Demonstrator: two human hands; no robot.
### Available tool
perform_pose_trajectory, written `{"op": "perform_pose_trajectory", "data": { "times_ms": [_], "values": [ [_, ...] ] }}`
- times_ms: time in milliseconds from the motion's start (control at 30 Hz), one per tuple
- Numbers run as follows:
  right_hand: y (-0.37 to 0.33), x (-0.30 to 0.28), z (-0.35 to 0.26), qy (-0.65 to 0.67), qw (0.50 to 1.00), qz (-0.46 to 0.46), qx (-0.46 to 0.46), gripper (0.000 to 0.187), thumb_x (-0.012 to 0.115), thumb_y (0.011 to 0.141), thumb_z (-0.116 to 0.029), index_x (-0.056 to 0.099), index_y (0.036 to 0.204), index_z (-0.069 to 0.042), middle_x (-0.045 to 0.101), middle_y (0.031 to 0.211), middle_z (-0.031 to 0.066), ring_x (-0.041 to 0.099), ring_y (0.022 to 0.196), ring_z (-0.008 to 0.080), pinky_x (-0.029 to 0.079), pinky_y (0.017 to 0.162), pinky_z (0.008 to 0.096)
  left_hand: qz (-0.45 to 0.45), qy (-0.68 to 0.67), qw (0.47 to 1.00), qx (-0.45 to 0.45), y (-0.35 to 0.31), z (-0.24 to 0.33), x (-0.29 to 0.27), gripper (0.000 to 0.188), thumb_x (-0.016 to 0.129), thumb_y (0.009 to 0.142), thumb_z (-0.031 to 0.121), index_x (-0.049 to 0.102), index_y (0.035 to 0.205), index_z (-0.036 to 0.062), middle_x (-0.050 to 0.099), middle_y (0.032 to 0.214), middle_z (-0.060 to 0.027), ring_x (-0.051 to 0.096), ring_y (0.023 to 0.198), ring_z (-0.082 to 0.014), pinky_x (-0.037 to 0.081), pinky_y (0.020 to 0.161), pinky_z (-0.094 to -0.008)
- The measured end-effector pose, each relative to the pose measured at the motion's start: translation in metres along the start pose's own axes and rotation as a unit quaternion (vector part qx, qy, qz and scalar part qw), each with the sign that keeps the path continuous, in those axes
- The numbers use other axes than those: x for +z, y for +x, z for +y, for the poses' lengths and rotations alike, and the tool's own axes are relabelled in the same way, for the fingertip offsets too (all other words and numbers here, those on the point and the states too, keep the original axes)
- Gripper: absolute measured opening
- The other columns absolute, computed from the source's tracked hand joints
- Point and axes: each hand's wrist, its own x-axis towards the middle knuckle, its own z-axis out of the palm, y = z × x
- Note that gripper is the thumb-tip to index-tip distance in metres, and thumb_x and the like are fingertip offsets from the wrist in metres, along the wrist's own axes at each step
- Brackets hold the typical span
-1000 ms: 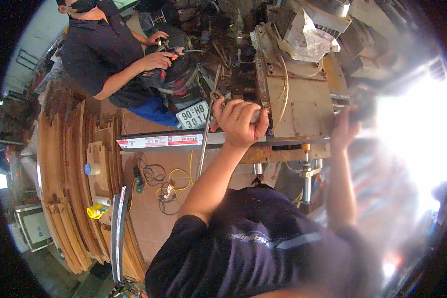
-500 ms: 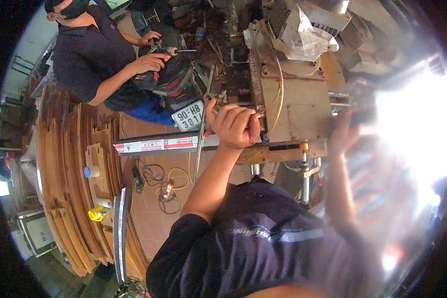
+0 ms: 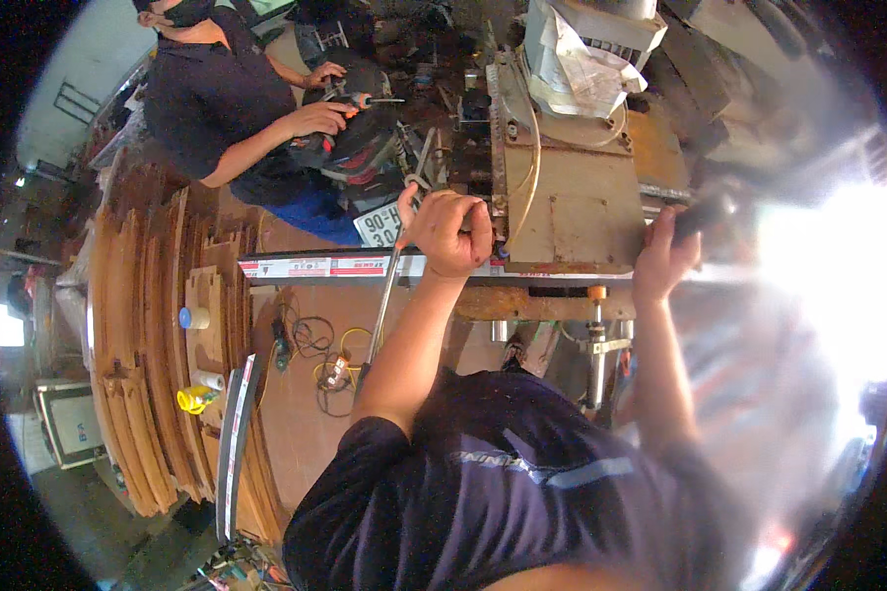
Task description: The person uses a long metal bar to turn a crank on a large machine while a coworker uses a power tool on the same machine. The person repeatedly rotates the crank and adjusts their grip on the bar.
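Note:
My left hand (image 3: 450,233) is closed in front of me, over the near left edge of the machine bench, with its fingers curled toward the palm. By its thumb shows a metal tool with a ring-shaped end (image 3: 416,182), mostly hidden by the hand. A long thin metal rod (image 3: 386,300) slants past the same hand. To the right, my right hand (image 3: 668,258) is raised beside the flat metal machine top (image 3: 567,202), its fingers curled round a dark object (image 3: 708,217). Blur and glare hide that object's kind.
At the far left a co-worker (image 3: 212,108) holds an orange-handled tool (image 3: 365,100) with a thin shaft over a motorbike. A labelled long strip (image 3: 315,267) lies along the bench front. Wooden boards (image 3: 133,335) stand at left; cables (image 3: 310,340) lie on the floor.
My right hand has come lower and left, out of the glare. My left hand has risen slightly and stays closed. The whole view has shifted a little.

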Motion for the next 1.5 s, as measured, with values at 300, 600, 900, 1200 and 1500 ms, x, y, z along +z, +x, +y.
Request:
{"op": "perform_pose_trajectory", "data": {
  "times_ms": [300,600,900,1200,1500],
  "values": [
    [-0.001,-0.001,0.011,0.013,1.0,0.018,-0.006,0.014,0.072,0.107,-0.016,0.068,0.107,-0.003,0.065,0.094,-0.0018,0.056,0.082,0.0099,0.046,0.074,0.0279,-0.012,-0.003,1.0,0.007,-0.001,-0.002,0.0,0.004,0.073,0.09,0.014,0.072,0.088,0.0109,0.072,0.079,-0.0038,0.071,0.075,-0.0256,0.041,0.109,-0.0552],
    [0.001,-0.005,0.013,0.037,0.999,-0.013,0.007,0.018,0.072,0.108,-0.018,0.067,0.101,-0.003,0.062,0.087,-0.0019,0.054,0.079,0.0112,0.045,0.073,0.0287,-0.005,0.008,1.0,-0.013,0.0,0.004,-0.001,0.003,0.075,0.088,0.01,0.072,0.091,0.0112,0.072,0.08,-0.0037,0.072,0.077,-0.0255,0.042,0.107,-0.0548],
    [-0.003,0.007,-0.003,-0.05,0.997,0.049,0.019,0.018,0.069,0.11,-0.019,0.067,0.104,-0.002,0.061,0.09,-0.0026,0.05,0.077,0.0097,0.042,0.068,0.028,-0.019,0.027,0.999,-0.015,0.001,0.004,-0.008,0.01,0.076,0.088,0.014,0.075,0.098,0.014,0.075,0.086,-0.0008,0.074,0.084,-0.0225,0.04,0.107,-0.0483],
    [0.0,-0.004,0.021,-0.049,0.997,0.055,0.036,0.02,0.077,0.105,-0.02,0.068,0.103,-0.002,0.067,0.091,-0.0004,0.057,0.083,0.0117,0.049,0.077,0.0305,-0.027,0.025,0.999,-0.015,-0.007,-0.002,-0.001,0.007,0.073,0.091,0.016,0.074,0.098,0.0145,0.076,0.087,-0.0013,0.072,0.082,-0.0231,0.042,0.098,-0.0464],
    [-0.002,0.0,-0.006,0.027,1.0,-0.007,-0.012,0.02,0.076,0.104,-0.021,0.067,0.105,-0.004,0.061,0.082,-0.0023,0.052,0.074,0.008,0.047,0.068,0.0279,-0.058,-0.038,0.993,-0.092,-0.007,0.015,-0.013,0.021,0.078,0.098,0.02,0.077,0.112,0.0046,0.079,0.102,-0.0097,0.074,0.095,-0.0291,0.053,0.097,-0.0435]
  ]
}}
